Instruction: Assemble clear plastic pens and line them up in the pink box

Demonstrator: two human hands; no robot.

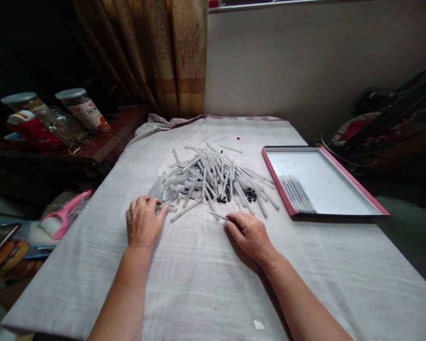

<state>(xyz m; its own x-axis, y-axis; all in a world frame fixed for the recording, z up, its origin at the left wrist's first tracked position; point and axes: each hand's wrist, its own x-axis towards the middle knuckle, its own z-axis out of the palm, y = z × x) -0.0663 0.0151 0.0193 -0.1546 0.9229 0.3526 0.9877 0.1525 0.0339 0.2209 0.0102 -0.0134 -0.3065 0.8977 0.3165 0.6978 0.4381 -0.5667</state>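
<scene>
A heap of clear pen barrels (204,175) lies in the middle of the white-covered table, with several small black pen caps (250,194) among them. At the heap's near left edge, my left hand (144,220) is closed, thumb and fingers around a clear pen barrel (171,208). My right hand (250,232) pinches a thin pen refill (216,215), its tip pointing left, just in front of the heap. Part of the refill is hidden inside the fingers. To the right, a shallow pink-edged box lid (355,180) holds a row of assembled-looking pens (296,194).
A small red piece (238,138) lies beyond the heap, and a white scrap (259,325) near the front edge. Jars (87,111) stand on a brown side table (117,125) at left. Pink-handled scissors (62,218) lie beside the table. A curtain and wall close off the back.
</scene>
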